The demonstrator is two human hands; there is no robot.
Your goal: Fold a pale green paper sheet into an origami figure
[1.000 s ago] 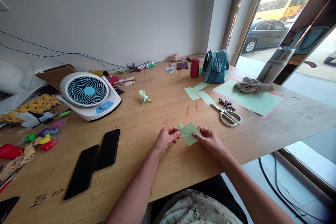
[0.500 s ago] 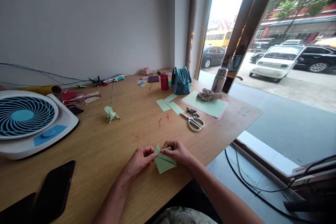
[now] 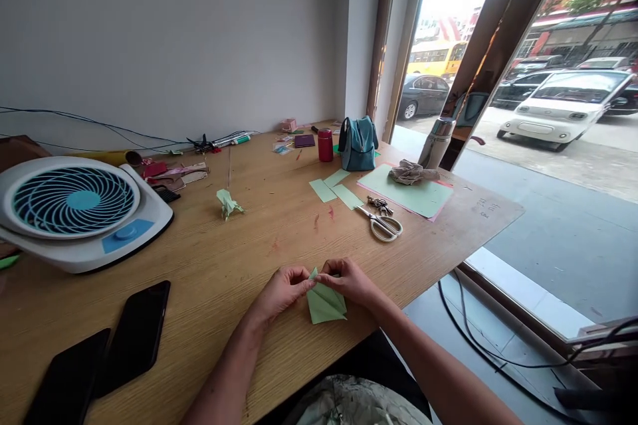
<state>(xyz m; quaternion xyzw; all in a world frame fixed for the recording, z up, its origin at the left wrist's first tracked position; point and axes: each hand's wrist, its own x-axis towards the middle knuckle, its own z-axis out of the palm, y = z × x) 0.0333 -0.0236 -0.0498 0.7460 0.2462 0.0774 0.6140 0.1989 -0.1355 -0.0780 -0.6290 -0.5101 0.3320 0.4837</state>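
A folded piece of light green paper [image 3: 326, 305] is held near the table's front edge, its creased lower part spreading below my fingers. My left hand [image 3: 285, 289] pinches its upper left side between thumb and fingers. Close beside it, my right hand [image 3: 346, 281] pinches the upper right side. A small paper tip shows between the two hands; the rest of the top is hidden by my fingers. Farther off lie white-handled scissors [image 3: 385, 227], a bunch of keys [image 3: 380, 205] and several green paper strips [image 3: 321, 190]. A folded green paper figure [image 3: 227, 203] stands to the left.
A white fan [image 3: 134, 237] and two black phones [image 3: 137, 329] occupy the left of the wooden table [image 3: 239, 259]. Toward the back stand a red can [image 3: 325, 146], a blue bag [image 3: 359, 146] and a steel flask [image 3: 438, 144]. Crumpled brown paper [image 3: 409, 172] rests on green sheets [image 3: 426, 198].
The camera view has turned slightly left, so everything appears farther right. Both hands have drawn closer together at the top of the folded paper, still pinching it.
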